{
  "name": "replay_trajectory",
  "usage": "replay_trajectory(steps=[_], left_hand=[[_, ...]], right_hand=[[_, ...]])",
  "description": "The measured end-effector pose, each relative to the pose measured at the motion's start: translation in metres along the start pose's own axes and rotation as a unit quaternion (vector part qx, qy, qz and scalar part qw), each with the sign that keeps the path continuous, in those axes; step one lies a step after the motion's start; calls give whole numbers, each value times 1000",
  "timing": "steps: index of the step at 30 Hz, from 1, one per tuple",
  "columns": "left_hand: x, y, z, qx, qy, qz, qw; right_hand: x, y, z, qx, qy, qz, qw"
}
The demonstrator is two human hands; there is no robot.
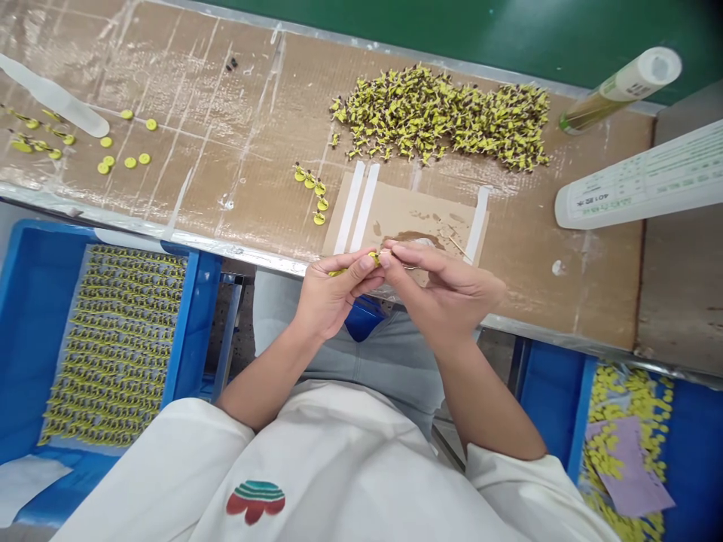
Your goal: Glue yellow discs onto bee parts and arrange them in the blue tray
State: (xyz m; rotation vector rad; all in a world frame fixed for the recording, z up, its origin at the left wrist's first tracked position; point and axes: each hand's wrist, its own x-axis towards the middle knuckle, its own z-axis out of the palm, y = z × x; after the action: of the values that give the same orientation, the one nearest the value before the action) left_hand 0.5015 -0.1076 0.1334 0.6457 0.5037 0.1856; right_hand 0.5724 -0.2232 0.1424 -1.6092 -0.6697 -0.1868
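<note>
My left hand (330,297) pinches a small yellow piece, probably a round base (337,272), between thumb and fingers at the table's front edge. Against it, my right hand (449,290) closes its thumb and fingertips on a tiny yellow figurine (373,258), partly hidden by the fingers. Beneath the hands lies a cardboard sheet (407,197) with white tape strips and a wet brown patch (415,239). A thin stick (460,247) rests on it. Left of the sheet, several figurines on round yellow bases (309,181) stand in a curved row.
A heap of yellow figurines (440,113) lies behind the sheet. Two bottles (633,177) (621,86) stand right. Loose yellow discs (130,162) are scattered left. Blue bins flank me: rows of figurines fill the left bin (189,324), yellow discs the right bin (556,399).
</note>
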Motion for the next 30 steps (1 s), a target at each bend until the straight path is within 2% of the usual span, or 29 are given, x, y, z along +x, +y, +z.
replay_trajectory(steps=[4, 10, 13, 20, 25, 30], left_hand=[[-1, 2, -1, 6, 5, 9, 1000], [-8, 8, -2, 43, 53, 20, 997], [-12, 12, -4, 47, 64, 25, 997], [-13, 16, -4, 33, 81, 30, 996], [-12, 17, -9, 9, 90, 28, 996], [-14, 21, -16, 2, 99, 30, 995]], right_hand=[[-1, 1, 7, 9, 9, 10, 1000], [-1, 5, 19, -9, 30, -8, 999], [-1, 7, 24, -30, 22, -22, 999], [0, 12, 29, 16, -13, 17, 1000], [4, 15, 34, -20, -30, 8, 999], [1, 13, 48, -15, -11, 24, 1000]])
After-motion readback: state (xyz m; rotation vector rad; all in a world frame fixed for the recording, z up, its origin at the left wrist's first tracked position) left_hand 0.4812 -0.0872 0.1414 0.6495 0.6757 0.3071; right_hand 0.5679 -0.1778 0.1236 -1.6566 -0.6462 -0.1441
